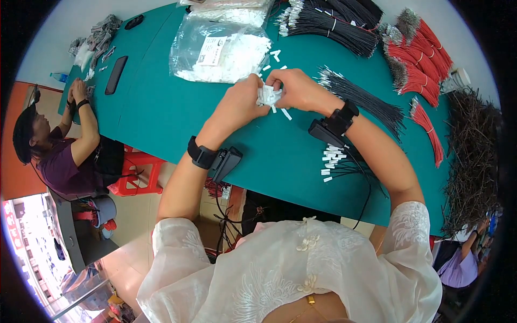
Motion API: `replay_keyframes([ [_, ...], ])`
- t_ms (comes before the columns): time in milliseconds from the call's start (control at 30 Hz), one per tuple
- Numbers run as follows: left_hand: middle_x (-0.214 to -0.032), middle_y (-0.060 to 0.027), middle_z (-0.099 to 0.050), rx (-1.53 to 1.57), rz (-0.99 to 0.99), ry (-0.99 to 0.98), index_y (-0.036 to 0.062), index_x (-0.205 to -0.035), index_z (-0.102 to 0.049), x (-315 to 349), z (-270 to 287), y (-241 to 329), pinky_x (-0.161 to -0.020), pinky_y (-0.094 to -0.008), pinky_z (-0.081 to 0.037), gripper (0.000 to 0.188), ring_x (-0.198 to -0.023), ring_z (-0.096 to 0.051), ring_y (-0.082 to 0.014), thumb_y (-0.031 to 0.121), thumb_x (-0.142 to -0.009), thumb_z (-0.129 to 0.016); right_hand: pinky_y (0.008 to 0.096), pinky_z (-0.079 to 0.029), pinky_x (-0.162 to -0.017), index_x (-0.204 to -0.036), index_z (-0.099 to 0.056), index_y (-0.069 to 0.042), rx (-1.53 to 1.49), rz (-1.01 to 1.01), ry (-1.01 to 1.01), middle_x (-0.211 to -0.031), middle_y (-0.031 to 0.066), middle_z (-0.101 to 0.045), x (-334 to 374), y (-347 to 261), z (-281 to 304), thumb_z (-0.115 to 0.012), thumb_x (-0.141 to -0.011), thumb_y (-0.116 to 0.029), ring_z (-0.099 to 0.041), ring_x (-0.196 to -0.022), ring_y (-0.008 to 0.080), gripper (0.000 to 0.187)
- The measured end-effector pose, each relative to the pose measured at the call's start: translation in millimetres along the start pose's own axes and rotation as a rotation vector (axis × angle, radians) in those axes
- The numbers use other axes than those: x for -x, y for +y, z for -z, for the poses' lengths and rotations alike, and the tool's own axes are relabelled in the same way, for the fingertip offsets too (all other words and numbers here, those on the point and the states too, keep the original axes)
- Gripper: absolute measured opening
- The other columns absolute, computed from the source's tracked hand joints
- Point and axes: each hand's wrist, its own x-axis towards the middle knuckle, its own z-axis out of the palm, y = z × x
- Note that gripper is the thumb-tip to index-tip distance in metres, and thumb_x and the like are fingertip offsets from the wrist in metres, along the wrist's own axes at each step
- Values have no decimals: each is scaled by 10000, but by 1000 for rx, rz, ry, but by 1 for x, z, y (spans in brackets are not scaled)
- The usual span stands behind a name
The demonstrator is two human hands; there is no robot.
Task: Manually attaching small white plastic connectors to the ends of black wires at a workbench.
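"White pieces (269, 96): where do we locate them?"

"Left to right over the green table (161, 121): past the clear bag (186, 40), we find them bunched between our left hand (243, 99) and our right hand (301, 90)"

"How do we read the grip?"

"Left hand: fingers curled against the bunch. Right hand: fingers closed on its right side. Next, we see a black wire bundle (366, 99), then a red wire bundle (428, 129)"
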Motion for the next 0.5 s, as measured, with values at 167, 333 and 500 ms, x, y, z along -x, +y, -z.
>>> replay_keyframes([
  [167,-819,-187,-640,-65,-33,36,-14,-1062,-546,-7,-2,0,-677,-385,-504,439,-773,-649,-331,154,-705,-738,336,-518,-655,-928,-633,16,-152,-43,48,-835,137,-657,-4,-2,4,-757,-629,-56,-658,-765,262,331],
  [333,-925,-245,-645,57,40,99,-54,-1059,-544,-4,-6,6,-739,-420,-517,400,-856,-645,-384,100,-729,-709,328,-521,-657,-924,-647,14,-214,-78,57,-831,152,-667,-7,-2,1,-747,-653,-62,-663,-749,266,298],
  [500,-958,-209,-659,348,116,170,-84,-1139,-525,-3,-16,-7,-731,-368,-537,406,-845,-682,-305,42,-777,-659,264,-487,-589,-964,-651,2,-144,20,112,-855,71,-645,-15,-2,-4,-715,-679,4,-617,-662,118,292],
])
